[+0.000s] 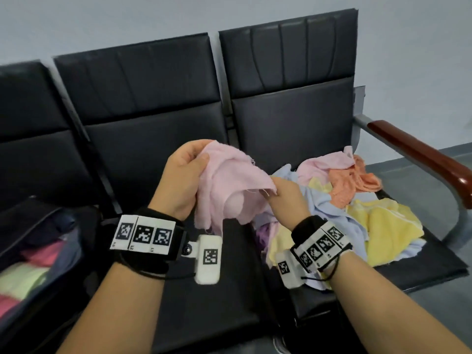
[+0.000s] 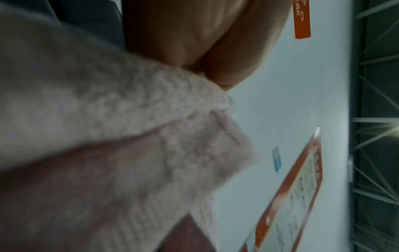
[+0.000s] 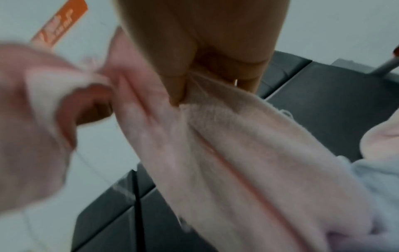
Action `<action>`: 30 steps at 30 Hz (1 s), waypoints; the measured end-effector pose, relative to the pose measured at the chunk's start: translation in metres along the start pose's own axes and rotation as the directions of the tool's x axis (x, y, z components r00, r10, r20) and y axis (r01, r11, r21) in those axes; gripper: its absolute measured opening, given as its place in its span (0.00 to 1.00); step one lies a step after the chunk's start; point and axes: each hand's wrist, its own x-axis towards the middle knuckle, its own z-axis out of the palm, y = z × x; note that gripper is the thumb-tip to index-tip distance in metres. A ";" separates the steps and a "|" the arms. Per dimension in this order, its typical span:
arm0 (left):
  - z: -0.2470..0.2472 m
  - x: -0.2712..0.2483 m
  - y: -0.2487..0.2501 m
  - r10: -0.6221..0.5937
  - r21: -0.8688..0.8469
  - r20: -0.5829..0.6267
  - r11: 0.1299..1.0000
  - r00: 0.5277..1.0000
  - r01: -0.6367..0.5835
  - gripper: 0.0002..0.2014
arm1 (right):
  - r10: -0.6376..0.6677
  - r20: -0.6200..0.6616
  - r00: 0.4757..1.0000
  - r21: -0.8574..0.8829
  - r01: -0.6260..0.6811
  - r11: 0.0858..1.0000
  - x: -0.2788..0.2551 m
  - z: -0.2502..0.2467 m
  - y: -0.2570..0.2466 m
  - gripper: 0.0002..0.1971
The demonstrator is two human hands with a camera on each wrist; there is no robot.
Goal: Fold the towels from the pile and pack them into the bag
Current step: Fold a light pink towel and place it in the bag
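Note:
A pale pink towel hangs crumpled in the air above the middle seat, held by both hands. My left hand grips its upper left edge, thumb over the cloth. My right hand pinches its right edge; the right wrist view shows the pink towel draping down from that right hand. The left wrist view shows the pink towel beside my left hand. A pile of towels in pink, orange, yellow and light blue lies on the right seat. The open dark bag at lower left holds folded towels.
A row of black padded seats stands against a pale wall. A brown wooden armrest on a grey metal frame borders the right seat. Grey floor shows at the far right.

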 end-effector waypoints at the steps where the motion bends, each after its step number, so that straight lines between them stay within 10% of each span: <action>1: -0.019 -0.004 -0.004 -0.026 -0.013 -0.072 1.000 0.997 0.025 0.11 | -0.011 0.033 0.999 0.058 0.009 0.998 -0.002 0.003 -0.010 0.17; 8: -0.138 -0.050 -0.060 -0.166 -0.046 -0.297 0.986 0.940 0.160 0.11 | -0.128 0.205 0.970 0.234 0.078 0.969 -0.023 0.043 -0.076 0.16; 14: -0.182 -0.101 -0.112 -0.220 0.273 -0.385 0.900 0.896 0.339 0.12 | -0.091 0.362 0.928 0.179 0.026 0.983 -0.059 0.121 -0.089 0.10; 21: -0.156 -0.158 -0.115 -0.116 0.424 -0.003 0.899 0.993 0.107 0.15 | -0.096 0.463 0.881 0.167 0.019 0.986 -0.102 0.183 -0.103 0.05; 30: -0.165 -0.177 -0.141 0.060 0.795 -0.283 0.573 0.957 0.199 0.09 | -0.090 0.462 0.882 0.050 0.076 0.996 -0.111 0.163 -0.100 0.07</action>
